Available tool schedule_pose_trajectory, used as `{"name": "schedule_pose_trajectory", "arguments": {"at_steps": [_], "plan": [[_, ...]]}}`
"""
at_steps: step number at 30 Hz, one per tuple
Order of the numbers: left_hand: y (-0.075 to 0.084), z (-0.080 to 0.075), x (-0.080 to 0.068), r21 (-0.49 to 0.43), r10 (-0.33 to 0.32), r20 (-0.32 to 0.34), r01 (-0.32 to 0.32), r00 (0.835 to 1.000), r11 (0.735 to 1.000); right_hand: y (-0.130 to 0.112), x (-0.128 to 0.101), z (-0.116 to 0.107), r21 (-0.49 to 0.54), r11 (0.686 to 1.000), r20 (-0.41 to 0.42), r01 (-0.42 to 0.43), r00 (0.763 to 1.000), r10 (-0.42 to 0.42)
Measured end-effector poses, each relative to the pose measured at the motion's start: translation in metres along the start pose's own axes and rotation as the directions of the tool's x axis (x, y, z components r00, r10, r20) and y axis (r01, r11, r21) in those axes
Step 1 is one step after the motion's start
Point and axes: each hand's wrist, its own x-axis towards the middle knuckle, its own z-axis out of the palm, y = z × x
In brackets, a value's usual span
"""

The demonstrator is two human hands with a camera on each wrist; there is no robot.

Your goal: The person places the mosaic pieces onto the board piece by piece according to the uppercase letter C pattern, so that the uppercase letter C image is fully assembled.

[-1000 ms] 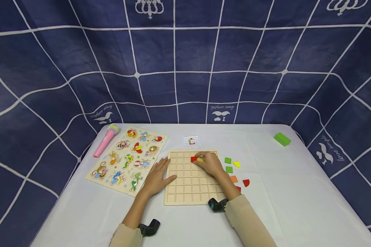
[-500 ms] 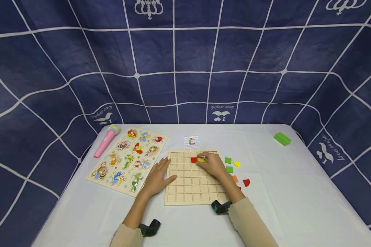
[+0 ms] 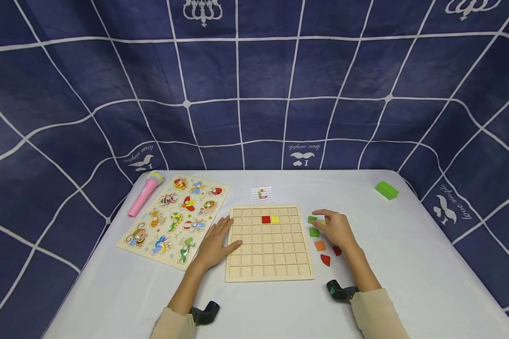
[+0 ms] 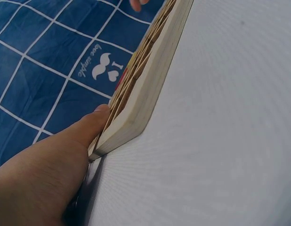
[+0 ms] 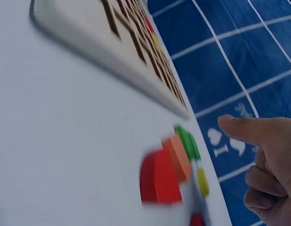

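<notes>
A white tabletop [image 3: 407,263] fills the lower half of the head view, walled on three sides by a dark blue cloth backdrop [image 3: 254,94] crossed with white grid lines and small printed emblems. At lower centre lies a wooden grid board [image 3: 268,245], with a red tile [image 3: 266,219] and a yellow tile [image 3: 275,219] side by side in its second row. The left hand [image 3: 214,242] rests flat with straight fingers against the board's left edge, grasping nothing. The right hand [image 3: 337,230], fingers loosely curled, hovers over loose pieces just right of the board: two green squares [image 3: 314,231], an orange square [image 3: 320,245] and a red quarter-round piece [image 3: 325,259]; whether it pinches anything cannot be told. Left of the board sits an insect peg puzzle [image 3: 176,219], with a pink toy microphone [image 3: 144,194] beyond it. A small pattern card [image 3: 263,194] lies above the board, and a green block [image 3: 387,190] sits at the far right of the tabletop.
</notes>
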Motion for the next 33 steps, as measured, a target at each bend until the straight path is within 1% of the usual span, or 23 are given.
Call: {"name": "schedule_pose_trajectory", "arguments": {"at_steps": [5,10,14,17,22,24,28,33], "plan": [[0.0,0.001,0.0,-0.005,0.005,-0.002,-0.005,1.0,1.0,0.024,-0.008,-0.011,-0.041,0.996,0.057,-0.079,0.995,0.081],[0.0,0.001,0.0,-0.005,0.003,-0.003,-0.003,1.0,1.0,0.039,-0.012,-0.01,-0.051,0.992,0.085,-0.118,0.989,0.122],[0.0,0.002,0.0,-0.008,0.003,0.002,-0.003,1.0,1.0,0.045,-0.009,-0.008,-0.049,0.992,0.073,-0.114,0.99,0.118],[0.0,0.002,0.0,-0.012,0.003,0.001,-0.003,1.0,1.0,0.048,-0.004,-0.007,-0.062,0.991,0.039,-0.116,0.992,0.118],[0.001,0.002,0.0,-0.012,0.008,0.002,-0.008,1.0,1.0,0.051,-0.001,-0.01,-0.091,0.983,-0.01,-0.161,0.987,0.161],[0.001,0.001,0.0,-0.011,0.007,0.003,-0.007,1.0,1.0,0.052,-0.002,-0.012,-0.09,0.979,-0.013,-0.182,0.983,0.182],[0.0,0.0,0.0,-0.002,0.01,-0.009,-0.01,1.0,1.0,0.052,-0.008,-0.014,-0.084,0.978,-0.01,-0.19,0.982,0.19],[-0.001,0.0,0.0,0.003,0.015,-0.009,-0.015,1.0,1.0,0.049,-0.017,-0.015,-0.12,0.974,-0.018,-0.19,0.982,0.189]]}}
